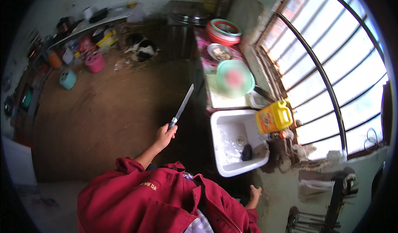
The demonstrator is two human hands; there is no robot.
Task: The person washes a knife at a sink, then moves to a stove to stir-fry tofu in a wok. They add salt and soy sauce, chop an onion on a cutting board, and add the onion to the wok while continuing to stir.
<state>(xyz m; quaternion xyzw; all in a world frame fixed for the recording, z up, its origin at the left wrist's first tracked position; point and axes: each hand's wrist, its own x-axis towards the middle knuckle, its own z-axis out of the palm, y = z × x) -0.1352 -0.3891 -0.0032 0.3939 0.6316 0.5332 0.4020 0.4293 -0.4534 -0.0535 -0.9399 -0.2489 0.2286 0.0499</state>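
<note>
"Left hand [165,136] first: what's it doing?"
"Gripping the knife [184,102] by its handle, blade angled up, over the floor [103,121] left of the sink [220,150]."
"And the right hand [255,194]?"
"Low, near the wall [273,204]; I can't tell if it's open or closed."
"Inside the sink?"
"One dark thing [247,153]; the yellow jug [271,118] is by the rim."

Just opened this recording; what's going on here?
A person in a red jacket holds a knife by its handle in the left hand, blade pointing up and away, over the floor beside the sink. The right hand is low near the wall, with nothing visible in it. A dark object lies in the sink; a yellow jug stands at its edge.
</note>
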